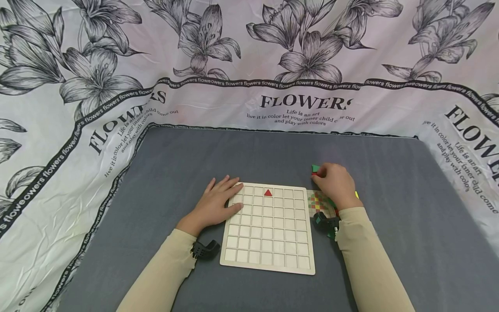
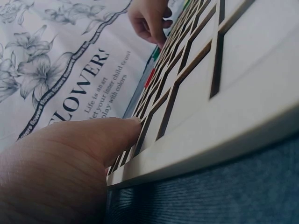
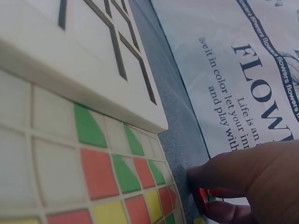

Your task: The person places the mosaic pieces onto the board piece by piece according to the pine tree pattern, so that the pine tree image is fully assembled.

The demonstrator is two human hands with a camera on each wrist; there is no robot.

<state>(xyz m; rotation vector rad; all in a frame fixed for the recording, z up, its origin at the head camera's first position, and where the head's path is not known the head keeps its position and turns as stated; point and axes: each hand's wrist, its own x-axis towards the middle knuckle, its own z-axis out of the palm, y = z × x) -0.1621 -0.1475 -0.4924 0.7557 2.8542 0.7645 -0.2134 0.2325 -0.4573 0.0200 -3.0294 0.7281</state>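
A white floral cloth (image 1: 304, 104), printed with black lilies and lettering, borders the far side and flanks of a dark grey tabletop (image 1: 187, 160). Two beige sleeves (image 1: 160, 277) reach in from the near edge. Between them lies a pale gridded board (image 1: 266, 234), flat on the tabletop and slightly turned, its square cells divided by raised strips.

The left hand (image 1: 214, 203) rests at the board's upper left edge, with fingers extended and thumb apart; its grip is unclosed, the thumb touching the rim. The right hand (image 1: 336, 184) is beyond the board's upper right corner, its grip drawn together, thumb and fingers pinching a red piece (image 3: 202, 198), partly hidden by the fingers.

A patterned card (image 1: 317, 203), printed with red, green and yellow squares and triangles, adjoins the board's right edge, partly beneath the right wrist. Black wrist devices (image 1: 205, 250) are worn at both cuffs.

A red triangle (image 1: 267, 193) sits in the board's far row, in the middle column. A green piece (image 1: 315, 167) shows just beside the right fingertips. A yellow piece (image 1: 356, 195) appears at the outer side of the right wrist, mostly concealed.
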